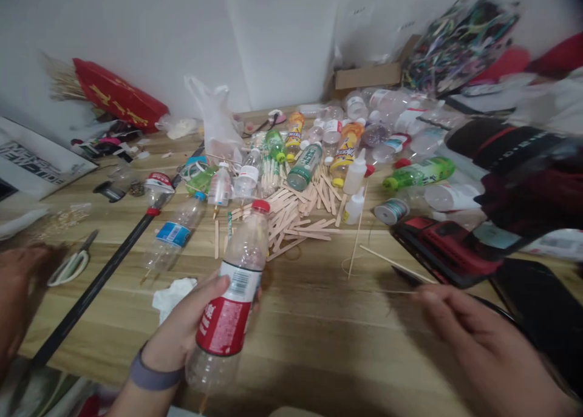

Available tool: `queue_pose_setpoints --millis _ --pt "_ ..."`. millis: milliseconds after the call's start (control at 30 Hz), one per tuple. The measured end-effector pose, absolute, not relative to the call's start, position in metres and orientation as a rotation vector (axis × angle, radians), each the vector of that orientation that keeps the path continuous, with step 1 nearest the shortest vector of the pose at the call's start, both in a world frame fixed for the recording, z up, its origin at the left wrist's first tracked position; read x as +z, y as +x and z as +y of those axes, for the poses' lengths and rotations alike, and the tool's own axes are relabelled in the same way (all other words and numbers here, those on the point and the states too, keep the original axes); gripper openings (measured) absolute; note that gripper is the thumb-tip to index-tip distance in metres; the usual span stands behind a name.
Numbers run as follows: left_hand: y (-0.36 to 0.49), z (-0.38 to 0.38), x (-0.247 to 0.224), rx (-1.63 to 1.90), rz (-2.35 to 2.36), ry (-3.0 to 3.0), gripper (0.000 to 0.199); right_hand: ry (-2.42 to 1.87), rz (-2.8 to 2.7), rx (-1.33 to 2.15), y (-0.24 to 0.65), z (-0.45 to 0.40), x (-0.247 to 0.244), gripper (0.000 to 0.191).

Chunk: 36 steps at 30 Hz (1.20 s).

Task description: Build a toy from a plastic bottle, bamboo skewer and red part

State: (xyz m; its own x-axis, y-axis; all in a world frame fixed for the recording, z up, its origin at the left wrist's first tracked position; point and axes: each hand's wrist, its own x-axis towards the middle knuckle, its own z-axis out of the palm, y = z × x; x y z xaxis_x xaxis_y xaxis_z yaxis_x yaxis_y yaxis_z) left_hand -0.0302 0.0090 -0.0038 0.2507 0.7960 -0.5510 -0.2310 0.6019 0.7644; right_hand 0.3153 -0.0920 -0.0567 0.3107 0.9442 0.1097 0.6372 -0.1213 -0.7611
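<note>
My left hand point(182, 332), with a grey band on the wrist, is wrapped round a clear plastic bottle point(259, 238). The bottle has a red cap and a red-and-white label with a barcode, and leans with its cap away from me. Something thin and yellowish shows below its base. At the right, my slightly blurred right hand point(473, 338) pinches a thin pale stick point(392, 292) that points left over the table. Just beyond it lie a wooden skewer point(396, 263) and a dark pointed blade, partly hidden.
Craft sticks point(296, 216) lie heaped mid-table, with several plastic bottles point(305, 167) behind. A red-and-black power drill point(483, 241) stands at right. Left are scissors point(75, 262), a long dark rod point(104, 283), a bottle with a blue cap point(177, 229) and another person's hand point(20, 289).
</note>
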Motion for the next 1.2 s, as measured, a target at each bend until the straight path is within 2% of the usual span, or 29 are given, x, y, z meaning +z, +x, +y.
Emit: queue_pose_setpoints --millis 133,267,400,867,1067,1200 --pt "-0.009 0.003 0.0 0.654 1.029 0.671 0.048 -1.679 -1.476 0.691 0.258 -0.069 -0.024 0.028" --pt "0.002 0.0 0.001 0.598 0.957 0.724 0.045 -1.541 -1.559 0.792 0.23 -0.055 -0.015 0.028" --pt "0.005 -0.002 -0.001 0.581 0.915 0.701 0.042 -1.468 -1.586 0.813 0.228 -0.052 -0.018 0.028" --pt "-0.001 -0.005 -0.006 0.629 0.845 0.696 0.045 -1.66 -1.621 0.825 0.259 -0.073 -0.026 0.031" --pt "0.017 -0.011 0.002 0.514 0.778 0.726 0.047 -1.497 -1.74 0.84 0.232 -0.059 -0.02 0.027" --pt "0.011 -0.011 -0.001 0.569 0.843 0.693 0.044 -1.469 -1.711 0.866 0.227 -0.055 -0.019 0.027"
